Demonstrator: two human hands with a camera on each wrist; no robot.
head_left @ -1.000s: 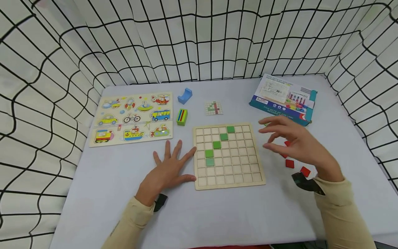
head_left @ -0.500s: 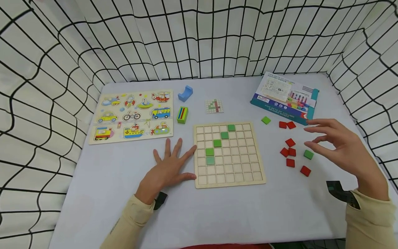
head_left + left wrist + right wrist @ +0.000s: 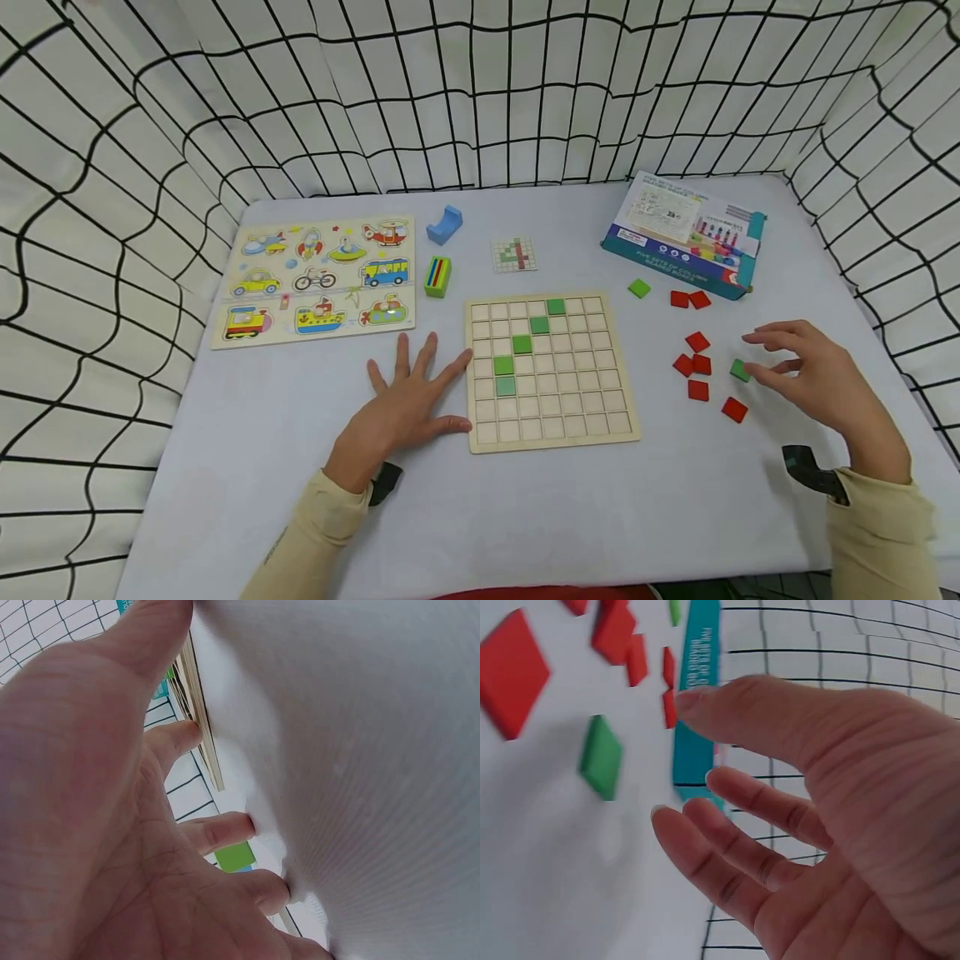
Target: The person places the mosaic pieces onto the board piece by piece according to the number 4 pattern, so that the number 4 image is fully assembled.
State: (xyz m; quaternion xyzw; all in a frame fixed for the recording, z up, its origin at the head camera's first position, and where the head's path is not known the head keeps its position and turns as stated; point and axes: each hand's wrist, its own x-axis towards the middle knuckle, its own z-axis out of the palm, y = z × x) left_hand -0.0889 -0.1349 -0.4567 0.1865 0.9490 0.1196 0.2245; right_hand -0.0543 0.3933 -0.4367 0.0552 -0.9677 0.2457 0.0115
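- Right hand [image 3: 821,379] parted — thumb and fingers curved, a gap between, holding nothing; left hand [image 3: 397,417] spread on the table [image 3: 562,517], thumb and forefinger at the board's edge.
- Board [image 3: 551,406]: five green squares [image 3: 522,344] sit in its cells.
- Loose tile [image 3: 739,370], green, on the table just beside the right thumb — apparently being reached for; picking it up calls for lowering and pinching its edges.

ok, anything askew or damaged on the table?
Nothing visibly damaged or spilled. Slightly untidy: red tiles lie at mixed angles right of the grid board, and the box behind them isn't square with the board.
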